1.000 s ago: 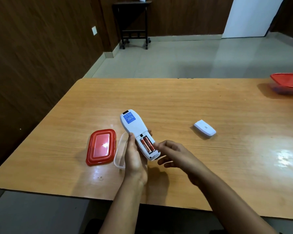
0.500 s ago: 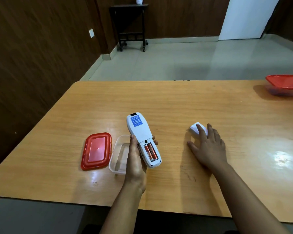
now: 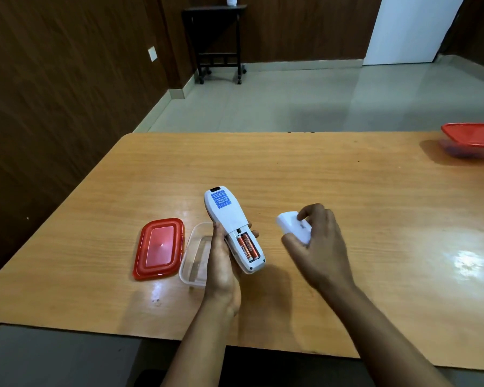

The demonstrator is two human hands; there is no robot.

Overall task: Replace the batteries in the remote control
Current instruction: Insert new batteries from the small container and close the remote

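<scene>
My left hand (image 3: 221, 263) grips a white remote control (image 3: 228, 219) back side up, above the wooden table (image 3: 291, 174). Its battery bay is uncovered and two orange batteries (image 3: 247, 247) lie side by side in it. A blue label sits near the remote's far end. My right hand (image 3: 319, 247) holds the white battery cover (image 3: 292, 226) lifted off the table, just right of the remote.
A clear plastic container (image 3: 194, 255) stands left of my left hand, partly hidden by it, with its red lid (image 3: 160, 248) lying flat beside it. A second red-lidded container (image 3: 471, 139) sits at the table's far right edge. A dark side table (image 3: 217, 43) stands by the wall.
My right hand left the battery bay, reached right to the cover lying on the table, picked it up and brought it toward the remote. The left hand kept holding the remote.
</scene>
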